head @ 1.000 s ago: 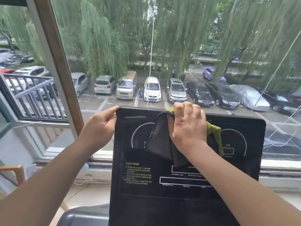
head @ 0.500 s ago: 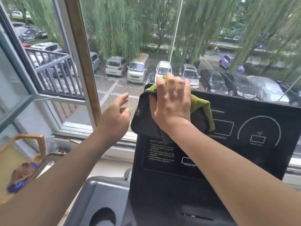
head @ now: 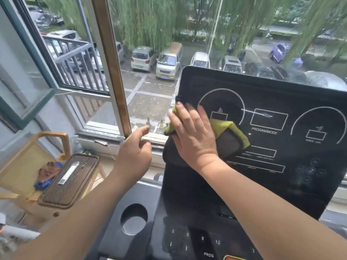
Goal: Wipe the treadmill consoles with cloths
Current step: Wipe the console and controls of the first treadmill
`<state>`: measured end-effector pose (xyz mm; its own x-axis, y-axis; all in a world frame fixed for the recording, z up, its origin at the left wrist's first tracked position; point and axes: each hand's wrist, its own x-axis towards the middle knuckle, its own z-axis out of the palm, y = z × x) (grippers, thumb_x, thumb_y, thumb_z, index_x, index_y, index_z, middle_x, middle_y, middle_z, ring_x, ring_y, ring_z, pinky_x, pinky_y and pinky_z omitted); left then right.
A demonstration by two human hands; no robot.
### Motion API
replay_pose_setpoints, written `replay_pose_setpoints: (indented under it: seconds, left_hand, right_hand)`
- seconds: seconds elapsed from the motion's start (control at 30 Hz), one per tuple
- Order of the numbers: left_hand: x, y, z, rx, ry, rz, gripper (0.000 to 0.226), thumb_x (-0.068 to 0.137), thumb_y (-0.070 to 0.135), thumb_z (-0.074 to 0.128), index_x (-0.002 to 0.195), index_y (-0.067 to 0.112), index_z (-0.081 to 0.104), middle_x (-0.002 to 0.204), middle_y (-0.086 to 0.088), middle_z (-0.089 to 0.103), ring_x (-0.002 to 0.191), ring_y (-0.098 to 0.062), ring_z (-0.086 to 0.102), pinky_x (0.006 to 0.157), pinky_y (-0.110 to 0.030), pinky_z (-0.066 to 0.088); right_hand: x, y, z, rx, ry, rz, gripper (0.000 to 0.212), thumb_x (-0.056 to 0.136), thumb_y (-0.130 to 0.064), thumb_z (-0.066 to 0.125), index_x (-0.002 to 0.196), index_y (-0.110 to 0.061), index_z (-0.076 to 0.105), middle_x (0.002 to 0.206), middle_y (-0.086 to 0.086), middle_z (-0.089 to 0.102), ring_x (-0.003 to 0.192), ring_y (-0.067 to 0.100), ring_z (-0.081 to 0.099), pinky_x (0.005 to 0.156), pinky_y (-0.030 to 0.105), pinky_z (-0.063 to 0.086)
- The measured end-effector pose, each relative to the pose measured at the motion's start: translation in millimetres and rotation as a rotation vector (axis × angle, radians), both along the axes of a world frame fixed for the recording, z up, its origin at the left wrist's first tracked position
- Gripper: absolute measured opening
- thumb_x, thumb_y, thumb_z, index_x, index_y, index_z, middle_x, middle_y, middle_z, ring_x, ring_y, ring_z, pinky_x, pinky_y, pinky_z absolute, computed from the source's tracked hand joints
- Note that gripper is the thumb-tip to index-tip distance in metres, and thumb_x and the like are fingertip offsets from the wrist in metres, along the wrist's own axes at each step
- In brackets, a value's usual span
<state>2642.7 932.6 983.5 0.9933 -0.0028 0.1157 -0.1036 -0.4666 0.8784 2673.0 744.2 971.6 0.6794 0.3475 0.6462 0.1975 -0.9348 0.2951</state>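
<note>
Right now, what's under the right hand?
A grey and green cloth, pressed flat by the right hand against the left edge of the console. Whatever markings the console has beneath the cloth are covered.

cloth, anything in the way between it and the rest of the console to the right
Nothing visible: the right hand presses the cloth on the console at its left side, and its face to the right is unobstructed.

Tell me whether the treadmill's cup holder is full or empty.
Empty: the cup holder shows its bare grey bottom, with nothing standing in it.
</note>
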Motion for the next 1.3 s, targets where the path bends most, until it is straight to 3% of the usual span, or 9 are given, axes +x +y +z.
replay_pose_setpoints:
  seconds: [0.23,0.37,0.53,0.7,0.83,0.97,1.07,1.13,1.3]
  left_hand:
    - [-59,-8,-52,0.044,0.028,0.092,0.028,0.093,0.006,0.063,0.105,0.03,0.07,0.098,0.017,0.071,0.088,0.003,0.064,0.077,-0.011,0.048]
    - [-92,-10,-80,0.035,0.125,0.081,0.031,0.091,0.005,0.063,0.097,0.036,0.069,0.091,0.018,0.072,0.086,0.002,0.064,0.079,-0.024,0.054]
    - [-117,-8,-88,0.046,0.223,0.095,0.026,0.092,0.009,0.064,0.096,0.034,0.07,0.091,0.017,0.073,0.085,-0.001,0.067,0.083,-0.031,0.056]
    - [-134,-16,-79,-0.034,0.335,-0.065,0.028,0.091,0.012,0.069,0.1,0.039,0.067,0.087,0.026,0.072,0.087,-0.001,0.069,0.073,-0.01,0.049]
    - [-130,-42,-52,-0.338,0.313,-0.177,0.072,0.096,0.033,0.072,0.151,0.055,0.031,0.129,0.034,0.061,0.121,0.004,0.061,0.102,-0.025,0.052]
    - [-108,-73,-16,-0.541,0.302,-0.113,0.072,0.08,0.084,0.056,0.142,0.077,0.018,0.154,0.02,0.044,0.14,-0.007,0.047,0.117,-0.043,0.042]
    - [-98,-90,-6,-0.631,0.281,-0.055,0.079,0.079,0.078,0.067,0.147,0.047,0.041,0.13,0.011,0.069,0.118,-0.011,0.068,0.102,-0.046,0.056]
    - [-96,-100,0,-0.67,0.305,-0.033,0.05,0.088,0.06,0.073,0.13,0.038,0.059,0.113,0.005,0.077,0.106,-0.018,0.075,0.093,-0.051,0.06]
    - [-79,-116,28,-0.56,0.068,0.158,0.021,0.102,0.04,0.06,0.121,0.032,0.065,0.114,0.007,0.073,0.107,-0.012,0.069,0.098,-0.04,0.056]
  right_hand:
    - [-50,4,-79,-0.066,0.12,0.087,0.069,0.084,-0.017,0.066,0.15,-0.016,0.045,0.158,0.013,0.039,0.143,0.038,0.034,0.129,0.051,0.004]
    - [-77,7,-105,-0.211,0.276,0.072,0.072,0.085,-0.026,0.059,0.155,-0.018,0.045,0.163,0.013,0.025,0.147,0.038,0.026,0.128,0.053,-0.004]
    - [-86,16,-98,-0.151,0.423,0.146,0.072,0.065,-0.021,0.083,0.134,-0.016,0.063,0.144,0.011,0.054,0.125,0.037,0.04,0.118,0.053,0.029]
    - [-105,27,-60,0.536,0.525,0.224,0.059,0.069,0.0,0.071,0.124,-0.019,0.064,0.125,0.003,0.058,0.111,0.029,0.052,0.102,0.045,0.045]
    - [-111,28,1,1.381,0.497,0.087,0.043,0.085,-0.011,0.074,0.117,-0.036,0.062,0.119,-0.012,0.06,0.113,0.007,0.059,0.099,0.029,0.053]
    - [-121,21,44,2.083,0.745,-0.019,0.032,0.089,-0.024,0.08,0.115,-0.027,0.064,0.109,0.003,0.076,0.105,0.022,0.074,0.095,0.046,0.062]
    - [-130,7,60,2.112,1.007,-0.063,0.027,0.092,-0.045,0.068,0.111,-0.027,0.074,0.107,0.005,0.08,0.107,0.028,0.075,0.097,0.045,0.059]
    - [-136,-12,70,2.02,1.081,-0.042,0.046,0.086,-0.057,0.061,0.111,-0.022,0.078,0.106,0.008,0.08,0.105,0.03,0.075,0.102,0.048,0.057]
    - [-155,-68,73,1.398,0.516,-0.132,0.039,0.098,-0.034,0.06,0.072,-0.005,0.061,0.06,-0.002,0.056,0.06,0.012,0.051,0.066,0.033,0.046]
